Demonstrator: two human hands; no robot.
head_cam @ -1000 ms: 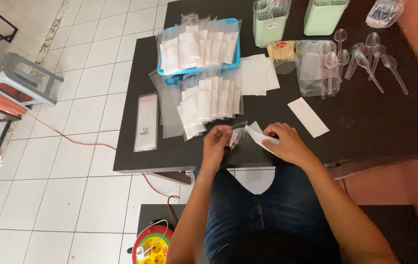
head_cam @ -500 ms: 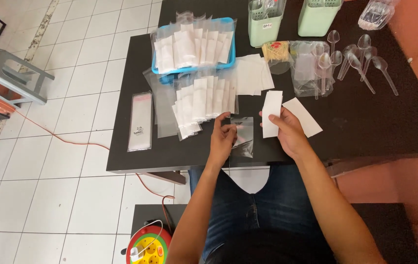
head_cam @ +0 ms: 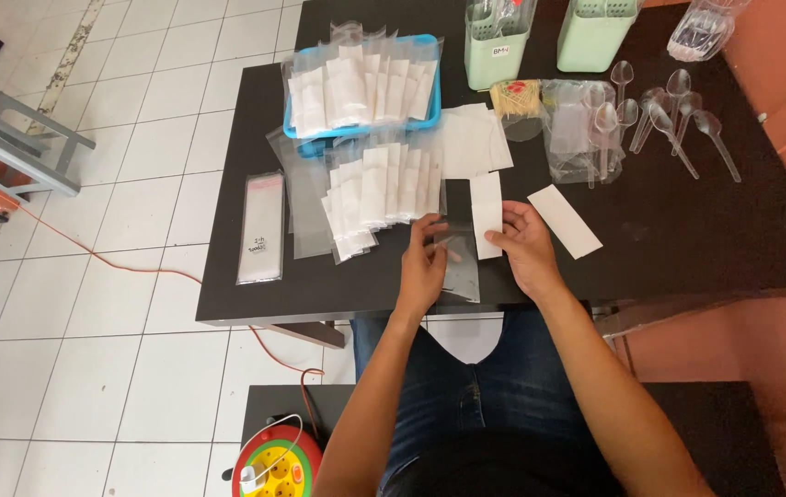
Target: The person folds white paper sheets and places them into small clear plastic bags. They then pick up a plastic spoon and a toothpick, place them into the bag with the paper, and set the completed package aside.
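Observation:
My left hand [head_cam: 422,267] pinches the top edge of a clear plastic sleeve [head_cam: 460,272] that lies on the black table [head_cam: 687,230] near its front edge. My right hand [head_cam: 523,245] holds a folded white napkin [head_cam: 487,213] upright by its lower end, just to the right of the sleeve's mouth. A second folded napkin [head_cam: 565,220] lies flat to the right of that hand. A fanned row of packed sleeves with napkins [head_cam: 380,191] sits just left of and behind my left hand.
A blue tray [head_cam: 363,88] full of packed sleeves stands at the back. Loose white napkins [head_cam: 472,140], clear plastic spoons [head_cam: 678,115], two green holders [head_cam: 496,48] and a toothpick bundle [head_cam: 514,96] sit behind. Empty sleeves [head_cam: 260,226] lie left. A cable reel [head_cam: 275,460] rests on the floor.
My right hand has lifted the napkin from the table's front edge and turned it upright beside the sleeve. My left hand has shifted onto the sleeve's top edge.

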